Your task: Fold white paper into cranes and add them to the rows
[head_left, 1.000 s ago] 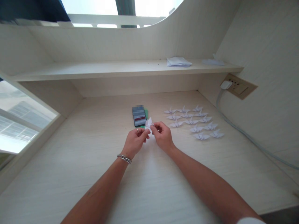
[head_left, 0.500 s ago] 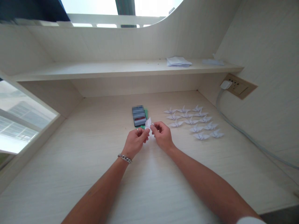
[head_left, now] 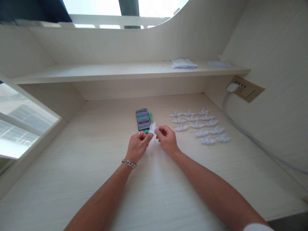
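Observation:
A small white folded paper piece (head_left: 152, 127) is pinched between both my hands just above the pale wooden desk (head_left: 96, 166). My left hand (head_left: 137, 146), with a ring and a metal bracelet on the wrist, closes its fingertips on the paper's left side. On the paper's right side, my right hand (head_left: 167, 140) grips with thumb and fingers. Several finished white paper cranes (head_left: 201, 125) lie in rows on the desk to the right of my hands.
A dark phone (head_left: 143, 120) on a green object lies just beyond my hands. A stack of white paper (head_left: 184, 63) rests on the shelf above. A wall socket (head_left: 245, 88) with a white plug and cable is on the right wall. A window opens at left.
My left hand has shifted slightly up and left on the paper. The paper stays held between both hands in nearly the same place.

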A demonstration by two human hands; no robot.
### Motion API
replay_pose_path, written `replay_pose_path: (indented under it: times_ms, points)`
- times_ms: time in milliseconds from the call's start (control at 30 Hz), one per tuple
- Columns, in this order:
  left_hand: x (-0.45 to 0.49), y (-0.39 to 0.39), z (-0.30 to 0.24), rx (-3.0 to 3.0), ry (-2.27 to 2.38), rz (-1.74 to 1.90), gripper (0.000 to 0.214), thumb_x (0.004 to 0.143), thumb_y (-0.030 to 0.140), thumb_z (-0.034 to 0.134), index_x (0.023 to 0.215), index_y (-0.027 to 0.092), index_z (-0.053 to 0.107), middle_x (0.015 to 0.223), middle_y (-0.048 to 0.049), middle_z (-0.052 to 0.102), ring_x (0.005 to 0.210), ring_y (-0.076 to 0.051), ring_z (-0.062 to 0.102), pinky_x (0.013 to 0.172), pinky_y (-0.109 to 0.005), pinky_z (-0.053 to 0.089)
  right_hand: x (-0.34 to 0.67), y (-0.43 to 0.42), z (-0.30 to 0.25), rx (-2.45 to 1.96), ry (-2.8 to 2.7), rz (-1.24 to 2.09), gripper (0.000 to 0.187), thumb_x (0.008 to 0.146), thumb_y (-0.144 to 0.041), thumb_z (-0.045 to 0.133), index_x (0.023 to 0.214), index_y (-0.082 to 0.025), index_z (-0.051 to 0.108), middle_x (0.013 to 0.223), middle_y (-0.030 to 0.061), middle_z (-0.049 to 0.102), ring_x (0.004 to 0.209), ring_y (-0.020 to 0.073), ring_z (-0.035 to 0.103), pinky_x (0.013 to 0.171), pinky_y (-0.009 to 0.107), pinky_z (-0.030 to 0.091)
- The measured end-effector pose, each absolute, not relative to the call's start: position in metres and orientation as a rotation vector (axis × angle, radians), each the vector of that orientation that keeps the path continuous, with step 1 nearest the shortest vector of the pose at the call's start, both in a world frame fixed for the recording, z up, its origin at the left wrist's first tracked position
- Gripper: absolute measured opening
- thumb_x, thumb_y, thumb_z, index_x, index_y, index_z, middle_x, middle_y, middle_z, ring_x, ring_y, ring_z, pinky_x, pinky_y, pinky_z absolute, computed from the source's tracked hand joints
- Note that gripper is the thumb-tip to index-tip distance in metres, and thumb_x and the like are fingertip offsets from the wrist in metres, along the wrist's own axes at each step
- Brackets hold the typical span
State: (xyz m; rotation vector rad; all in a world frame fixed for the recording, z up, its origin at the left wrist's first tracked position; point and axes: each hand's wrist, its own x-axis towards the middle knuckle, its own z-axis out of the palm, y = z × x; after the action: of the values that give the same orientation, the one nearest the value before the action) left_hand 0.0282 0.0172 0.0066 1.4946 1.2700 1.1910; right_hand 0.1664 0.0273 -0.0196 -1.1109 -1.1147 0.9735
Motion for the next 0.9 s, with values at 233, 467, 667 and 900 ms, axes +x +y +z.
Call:
replay_pose_path:
  times_ms: [233, 467, 667, 900]
  points:
    - [0.0247, 0.0241, 0.0083, 1.232, 1.212, 1.365, 0.032, 0.078, 0.045, 0.066, 0.065, 0.016, 0.059, 0.051, 0.0027, 0.053, 0.044, -0.008, 0.043, 0.043, -0.021, 0.031, 0.1719, 0.0317, -0.0134, -1.000, -0.802, 1.415, 0.020, 0.066, -0.035, 0.071, 0.073, -0.018, 0.064, 0.068, -0.0009, 0.063, 0.054, 0.0095, 0.054, 0.045, 0.020, 0.038]
    - [0.0251, 0.0239, 0.0123, 1.259, 1.203, 1.252, 0.027, 0.072, 0.040, 0.072, 0.076, 0.014, 0.066, 0.060, 0.0010, 0.060, 0.047, -0.008, 0.048, 0.044, -0.021, 0.034, 0.1728, 0.0310, -0.0152, -0.945, -0.844, 1.519, 0.018, 0.064, -0.033, 0.072, 0.067, -0.017, 0.063, 0.064, -0.0013, 0.063, 0.053, 0.0090, 0.053, 0.046, 0.020, 0.036]
    - [0.0240, 0.0241, 0.0116, 1.341, 1.273, 1.215, 0.018, 0.073, 0.033, 0.070, 0.070, 0.015, 0.066, 0.054, 0.0022, 0.057, 0.047, -0.009, 0.047, 0.046, -0.022, 0.035, 0.1718, 0.0307, -0.0163, -0.970, -0.891, 1.480, 0.020, 0.065, -0.035, 0.072, 0.065, -0.017, 0.063, 0.061, -0.0011, 0.061, 0.052, 0.0092, 0.052, 0.045, 0.020, 0.034]
    - [0.0219, 0.0266, 0.0122, 1.356, 1.276, 1.133, 0.020, 0.073, 0.035, 0.069, 0.070, 0.016, 0.064, 0.051, 0.0032, 0.054, 0.045, -0.009, 0.044, 0.045, -0.022, 0.032, 0.1708, 0.0301, -0.0141, -1.028, -0.997, 1.388, 0.019, 0.065, -0.034, 0.071, 0.062, -0.017, 0.064, 0.055, -0.0017, 0.059, 0.049, 0.0095, 0.051, 0.045, 0.021, 0.036]
